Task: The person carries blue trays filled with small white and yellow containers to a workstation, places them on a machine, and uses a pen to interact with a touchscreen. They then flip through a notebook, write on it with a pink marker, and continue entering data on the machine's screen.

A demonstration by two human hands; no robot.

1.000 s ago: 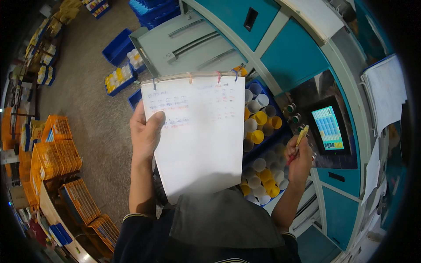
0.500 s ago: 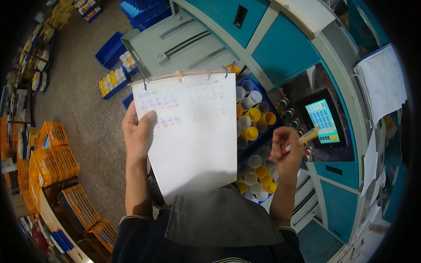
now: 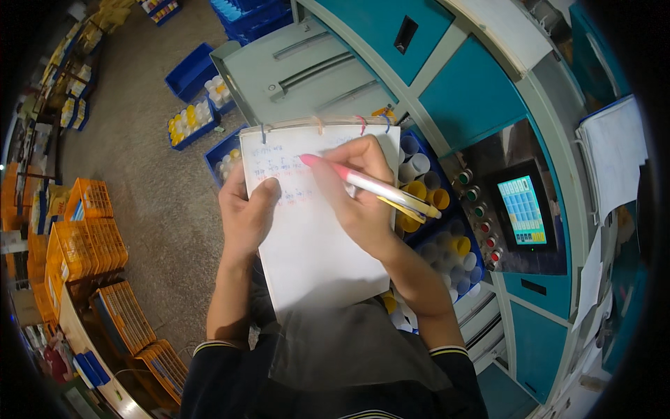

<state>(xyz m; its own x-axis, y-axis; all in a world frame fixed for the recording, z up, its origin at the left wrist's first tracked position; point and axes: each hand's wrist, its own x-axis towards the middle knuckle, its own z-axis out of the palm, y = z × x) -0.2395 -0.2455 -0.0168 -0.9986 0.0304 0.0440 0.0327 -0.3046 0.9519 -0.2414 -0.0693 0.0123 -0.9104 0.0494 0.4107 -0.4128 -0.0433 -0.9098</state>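
A ring-bound pad of white paper (image 3: 321, 244) lies tilted in front of me, with rows of blue and red handwriting near its top. Gripping its left edge is my left hand (image 3: 246, 209), thumb on the top sheet and fingers behind. My right hand (image 3: 363, 199) is over the upper middle of the page, closed round a pen (image 3: 370, 183) with a pink front end, a white barrel and a yellow clip end. The pen's pink end points at the written rows; whether it touches the paper I cannot tell.
Right of the pad, blue crates hold white and yellow tubes (image 3: 436, 199). Beyond is a teal machine with a lit touchscreen (image 3: 520, 209) and push buttons (image 3: 480, 209). Blue bins (image 3: 192, 72) stand on the floor (image 3: 150, 209) at upper left; orange baskets (image 3: 87, 248) are stacked at left.
My right hand has moved left from beside the control panel to over the page, bringing the pen with it. The pad and my left hand sit slightly further right in view.
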